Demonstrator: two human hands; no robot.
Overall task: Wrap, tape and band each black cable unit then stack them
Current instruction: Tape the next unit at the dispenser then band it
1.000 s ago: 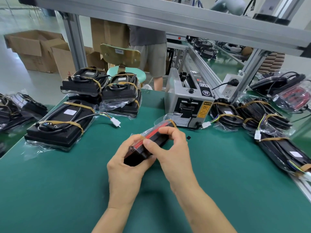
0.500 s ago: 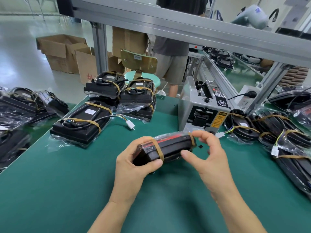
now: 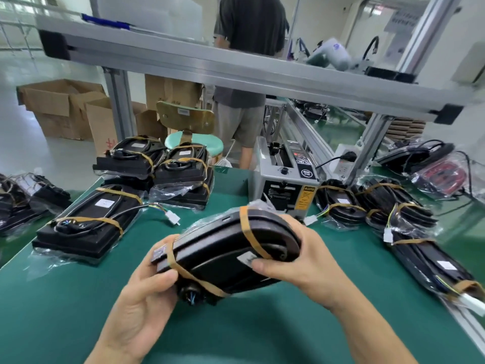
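A black cable unit (image 3: 220,248) in clear plastic, with two tan rubber bands round it, is held above the green table (image 3: 78,311). My left hand (image 3: 141,306) grips its near left end, thumb on top. My right hand (image 3: 296,261) grips its right end, thumb on the underside by a white label. A banded unit (image 3: 86,222) lies flat at the left, and behind it stand stacked banded units (image 3: 157,164). More banded units (image 3: 380,206) lie at the right.
A grey tape dispenser (image 3: 283,177) stands at the table's back middle. An aluminium frame beam (image 3: 236,72) crosses overhead. A person (image 3: 246,74) stands behind a stool (image 3: 194,143). Cardboard boxes (image 3: 65,106) sit on the floor at the left.
The unit has been turned over, so its black flat side faces up instead of its edge. Both hands have shifted to its two ends. The camera has tilted up and moved closer.
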